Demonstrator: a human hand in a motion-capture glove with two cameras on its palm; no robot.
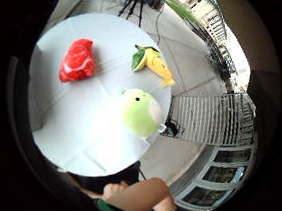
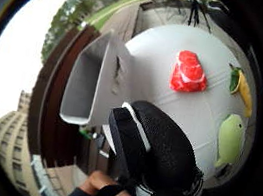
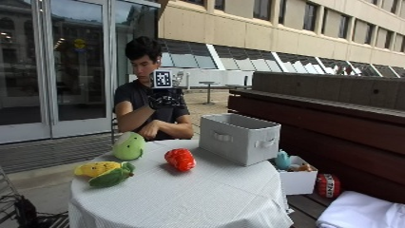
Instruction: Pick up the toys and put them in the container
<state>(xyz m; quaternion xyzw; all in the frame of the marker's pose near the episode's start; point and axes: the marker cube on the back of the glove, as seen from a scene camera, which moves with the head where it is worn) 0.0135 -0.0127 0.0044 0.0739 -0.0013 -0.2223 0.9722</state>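
Three plush toys lie on the round white-clothed table (image 3: 208,194): a green round one (image 3: 128,146), a red one (image 3: 180,159) and a yellow corn with green leaves (image 3: 104,172). The grey fabric container (image 3: 239,137) stands at the table's back right, with nothing visible inside it. My gloved right hand (image 3: 166,99) is raised in front of the person's chest, high above the table, holding nothing, its fingers relaxed. The palm views look down on the red toy (image 1: 78,60), the corn (image 1: 152,63), the green toy (image 1: 140,112) and the container (image 2: 96,79). The bare hand (image 3: 150,129) rests at the table's far edge.
A dark wooden bench (image 3: 342,128) runs along the right. On it are a small white box (image 3: 297,180) with little toys, a red object (image 3: 328,184) and a white cloth (image 3: 361,213). Glass doors stand behind the person.
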